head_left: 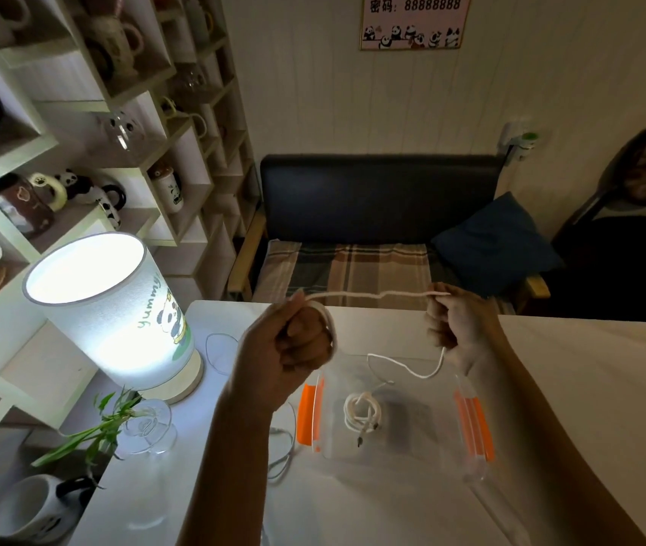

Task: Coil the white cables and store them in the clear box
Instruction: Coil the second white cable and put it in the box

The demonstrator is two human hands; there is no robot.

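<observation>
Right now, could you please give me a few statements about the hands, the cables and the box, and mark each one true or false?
1. Both hands, left hand and right hand, hold one white cable stretched between them. True.
2. The clear box holds no cable. False: a coiled cable lies inside it.
3. The box has orange latches on its sides. True.
4. The lamp is switched off. False: it glows.
5. The held cable's free end hangs toward the box. True.
</observation>
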